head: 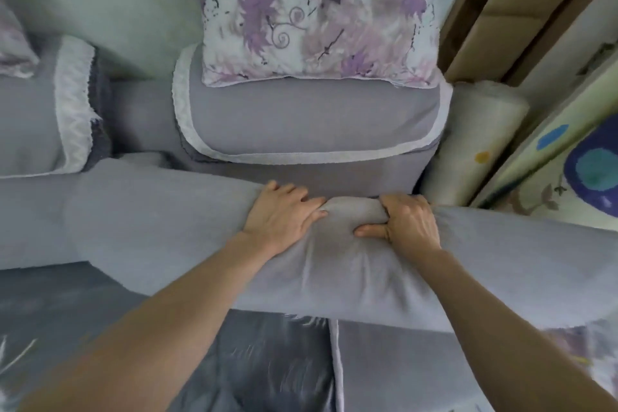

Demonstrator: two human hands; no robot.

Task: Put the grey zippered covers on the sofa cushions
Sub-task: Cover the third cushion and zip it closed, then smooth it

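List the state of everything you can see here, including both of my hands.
Left hand: flat, pressing on the long cushion.
Right hand: gripping a bunch of the grey cover.
Grey cover: bunched between the hands, zipper not visible.
Long cushion: crosswise in front of the seat cushion, wrapped in grey fabric.
Seat cushion: lying flat, white-trimmed.
Floral pillow: upright on the seat cushion.

The right hand (409,221) buries its fingertips in a fold of the grey cover (334,264), whose right end runs off the frame. A floral pillow (13,47) is cropped at left.
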